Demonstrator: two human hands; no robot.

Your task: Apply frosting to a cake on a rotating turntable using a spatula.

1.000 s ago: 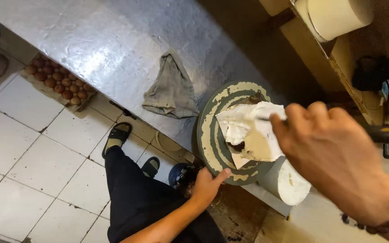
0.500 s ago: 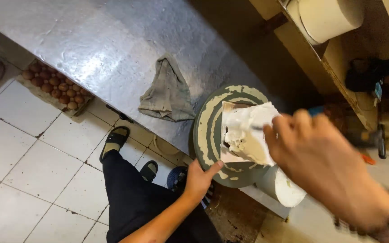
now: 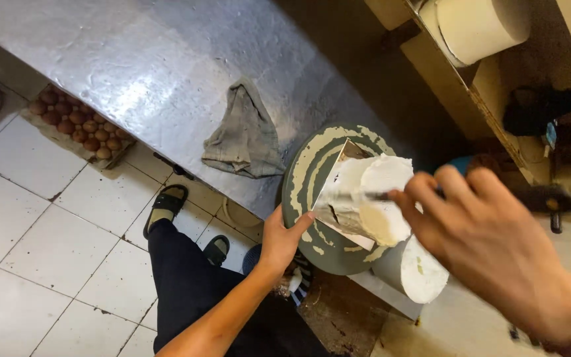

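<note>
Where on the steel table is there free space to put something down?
The steel table is bare left of and behind the grey cloth. It is crowded at the turntable, where the left hand and right hand work on the white cake.

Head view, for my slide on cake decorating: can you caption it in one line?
Left hand steadies a grey turntable while right hand runs a spatula over a white cake.

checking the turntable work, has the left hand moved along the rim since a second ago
Cannot tell. The left hand rests on the near rim of the grey turntable, much as before; the head camera itself shifted, so any small slide is unclear.
</note>
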